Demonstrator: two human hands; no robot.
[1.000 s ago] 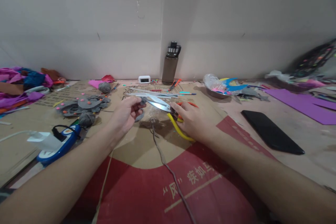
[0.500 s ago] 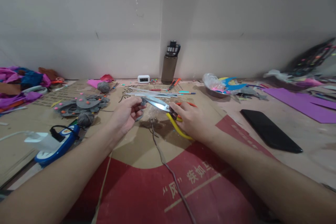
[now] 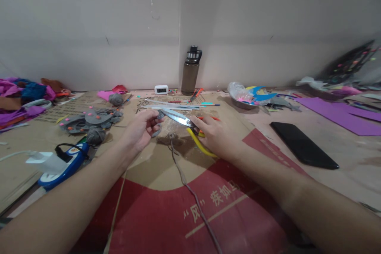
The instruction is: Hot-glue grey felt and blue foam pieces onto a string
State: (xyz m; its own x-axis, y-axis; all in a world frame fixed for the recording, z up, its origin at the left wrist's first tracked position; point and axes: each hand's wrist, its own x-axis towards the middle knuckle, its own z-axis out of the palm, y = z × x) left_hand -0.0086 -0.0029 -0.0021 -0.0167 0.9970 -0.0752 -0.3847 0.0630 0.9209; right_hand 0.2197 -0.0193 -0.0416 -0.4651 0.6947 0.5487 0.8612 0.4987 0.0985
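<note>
Head view: short of the tabletop's (image 3: pixel 357 154) far edge, the left hand (image 3: pixel 140 130) pinches a grey felt-like piece (image 3: pixel 161 115), seemingly steadying it against steel-bladed, orange-and-yellow-handled scissors (image 3: pixel 179 118) the right hand (image 3: pixel 212 133) grasps.

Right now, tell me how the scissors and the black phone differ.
The scissors have silvery blades and yellow and orange handles; the phone is plain black. The scissors are in the right hand; the phone lies flat on the table. Both are longer than wide.

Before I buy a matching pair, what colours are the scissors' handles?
Yellow and orange-red handles, in the head view.
</note>
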